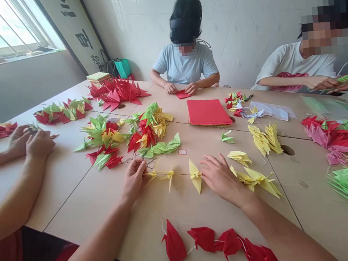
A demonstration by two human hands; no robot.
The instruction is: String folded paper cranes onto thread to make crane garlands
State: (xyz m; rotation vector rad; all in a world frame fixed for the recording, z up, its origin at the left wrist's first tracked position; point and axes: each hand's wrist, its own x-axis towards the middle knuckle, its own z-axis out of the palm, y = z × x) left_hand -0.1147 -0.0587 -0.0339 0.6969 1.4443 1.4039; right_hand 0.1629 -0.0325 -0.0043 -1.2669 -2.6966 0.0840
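My left hand [136, 174] is closed in a pinch on a dark thread beside a yellow paper crane [152, 174]. Another yellow crane [170, 174] lies between my hands on the same line. My right hand [218, 173] touches or is close beside a third yellow crane [195, 176], its fingers partly spread; whether they grip it is unclear. More yellow cranes [258, 180] lie right of that hand. Nearer the table's front edge, red folded pieces [174, 243] are strung on a white cord.
Colourful crane clusters [148, 128] and a red paper stack [208, 112] lie beyond my hands. More folded pieces [331, 138] are at the right. One person [186, 61] folds paper opposite; another [295, 64] sits right. A neighbour's hands [32, 141] work at the left.
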